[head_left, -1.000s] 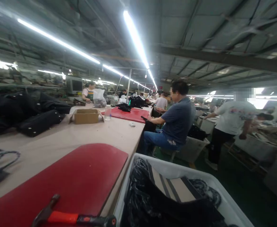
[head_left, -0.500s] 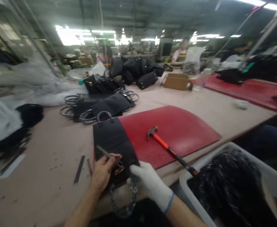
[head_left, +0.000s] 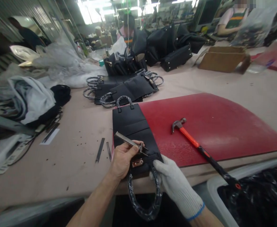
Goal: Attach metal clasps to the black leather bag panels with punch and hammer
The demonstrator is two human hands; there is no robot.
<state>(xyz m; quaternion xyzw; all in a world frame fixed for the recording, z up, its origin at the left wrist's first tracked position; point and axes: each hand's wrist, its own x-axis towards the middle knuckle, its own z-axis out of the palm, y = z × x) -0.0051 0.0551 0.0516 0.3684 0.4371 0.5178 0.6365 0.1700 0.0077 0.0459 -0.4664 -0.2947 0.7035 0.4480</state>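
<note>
My bare left hand [head_left: 123,159] is closed around a pair of metal dividers [head_left: 126,138], whose two thin points lie over the bag panel near its front end. The black bag panel [head_left: 131,123] lies lengthwise in front of me, partly on the red mat [head_left: 190,110]. A shiny metal clasp plate [head_left: 137,162] sits at its near end, just below my left fingers. My right hand [head_left: 173,176], in a white knit glove, pinches the panel's near right corner. From this end a plastic-wrapped handle [head_left: 144,214] hangs over the table edge.
A claw hammer [head_left: 190,137] lies across the mat, its grip reaching over a bin [head_left: 214,189] of black plastic-wrapped goods. Left are a dark metal strip [head_left: 100,149] and a thin rod [head_left: 108,151]. More bag panels [head_left: 133,88] and a cardboard box [head_left: 223,60] lie beyond.
The view has come closer and tilted down, shifting the scene rightward. The left hand still holds the dividers over the panel, and the gloved hand keeps the same corner.
</note>
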